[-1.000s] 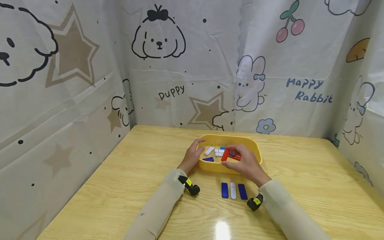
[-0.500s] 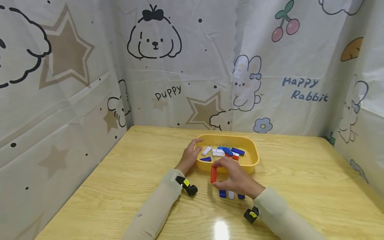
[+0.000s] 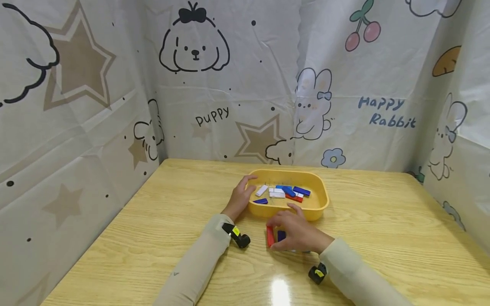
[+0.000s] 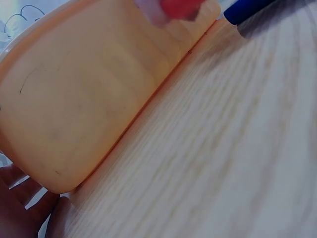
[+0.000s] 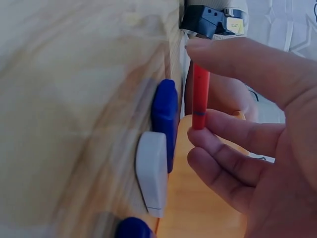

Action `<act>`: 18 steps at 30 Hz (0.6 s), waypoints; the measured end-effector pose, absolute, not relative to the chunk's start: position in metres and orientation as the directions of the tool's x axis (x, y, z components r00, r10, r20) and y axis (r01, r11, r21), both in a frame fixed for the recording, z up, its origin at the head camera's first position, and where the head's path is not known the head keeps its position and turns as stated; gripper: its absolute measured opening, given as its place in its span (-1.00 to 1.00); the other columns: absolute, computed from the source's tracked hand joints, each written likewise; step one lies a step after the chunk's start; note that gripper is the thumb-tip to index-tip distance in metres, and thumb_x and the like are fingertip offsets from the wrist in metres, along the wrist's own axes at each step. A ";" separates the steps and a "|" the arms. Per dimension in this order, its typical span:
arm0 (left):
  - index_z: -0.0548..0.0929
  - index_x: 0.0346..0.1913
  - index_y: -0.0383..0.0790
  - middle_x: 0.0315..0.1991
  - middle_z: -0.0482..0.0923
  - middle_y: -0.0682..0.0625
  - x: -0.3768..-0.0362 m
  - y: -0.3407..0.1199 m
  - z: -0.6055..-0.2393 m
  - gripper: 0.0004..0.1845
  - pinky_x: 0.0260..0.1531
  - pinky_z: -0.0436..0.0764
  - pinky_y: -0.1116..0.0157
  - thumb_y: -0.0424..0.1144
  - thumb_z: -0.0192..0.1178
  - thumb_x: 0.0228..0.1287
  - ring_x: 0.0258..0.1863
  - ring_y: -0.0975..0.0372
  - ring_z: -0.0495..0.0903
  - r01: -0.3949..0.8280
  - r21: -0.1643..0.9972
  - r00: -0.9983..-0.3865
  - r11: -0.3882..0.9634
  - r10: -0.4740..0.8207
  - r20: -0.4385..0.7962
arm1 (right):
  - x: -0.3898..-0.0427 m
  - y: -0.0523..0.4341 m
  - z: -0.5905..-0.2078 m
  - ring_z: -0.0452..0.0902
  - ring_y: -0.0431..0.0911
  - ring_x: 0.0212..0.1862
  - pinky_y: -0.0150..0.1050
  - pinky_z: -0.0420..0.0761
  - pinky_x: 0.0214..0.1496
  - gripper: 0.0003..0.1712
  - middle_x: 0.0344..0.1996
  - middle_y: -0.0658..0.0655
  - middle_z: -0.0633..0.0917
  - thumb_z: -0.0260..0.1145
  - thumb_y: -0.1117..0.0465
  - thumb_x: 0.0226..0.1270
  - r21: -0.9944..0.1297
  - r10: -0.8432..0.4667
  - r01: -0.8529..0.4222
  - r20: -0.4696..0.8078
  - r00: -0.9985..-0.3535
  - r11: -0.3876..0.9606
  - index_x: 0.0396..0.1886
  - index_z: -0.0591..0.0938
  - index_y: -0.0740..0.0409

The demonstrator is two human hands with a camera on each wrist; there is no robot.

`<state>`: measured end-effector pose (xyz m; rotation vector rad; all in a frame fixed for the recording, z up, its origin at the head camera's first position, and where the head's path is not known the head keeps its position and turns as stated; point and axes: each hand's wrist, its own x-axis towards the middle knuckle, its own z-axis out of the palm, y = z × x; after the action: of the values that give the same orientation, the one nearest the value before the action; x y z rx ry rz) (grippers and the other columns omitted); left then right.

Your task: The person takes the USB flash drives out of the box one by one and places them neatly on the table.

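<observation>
My right hand (image 3: 298, 231) pinches a red USB stick (image 3: 270, 236) by its two ends, thumb at the near end and fingertips at the far end. In the right wrist view the red stick hangs a little off the tabletop, beside a row of a blue USB stick (image 5: 166, 111), a white USB stick (image 5: 152, 171) and another blue USB stick (image 5: 133, 228). The right hand hides most of that row in the head view. My left hand (image 3: 238, 199) holds the left end of a yellow plastic bin (image 3: 264, 211), its thumb over the rim.
Inside the bin lie several more sticks: a white one (image 3: 262, 190), dark blue ones such as that at the right (image 3: 301, 191), and a red one (image 3: 294, 198) partly covered. The wooden table (image 3: 183, 191) meets printed curtains at its back and sides.
My right hand has brought the red stick from inside the bin over its front wall, down to the left of the row. The left hand keeps its place on the bin.
</observation>
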<state>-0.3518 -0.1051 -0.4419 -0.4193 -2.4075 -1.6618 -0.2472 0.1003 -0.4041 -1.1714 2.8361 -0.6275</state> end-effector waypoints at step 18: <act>0.46 0.25 -0.10 0.34 0.36 -0.04 -0.351 -0.105 -0.443 -0.60 0.37 0.11 0.00 -0.23 -0.04 0.39 0.40 0.08 0.20 0.335 0.886 -0.942 0.320 0.131 0.309 | -0.247 0.098 -0.407 0.50 -0.17 -0.04 0.17 -0.21 0.40 -0.42 -0.17 -0.14 0.67 0.57 -0.14 -0.12 -0.286 -0.664 -0.670 0.132 -0.736 0.685 -0.07 0.69 -0.02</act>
<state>-0.3515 -0.1054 -0.4426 -0.4295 -2.4002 -1.6802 -0.2469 0.0980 -0.4071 -1.1478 2.8994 -0.5037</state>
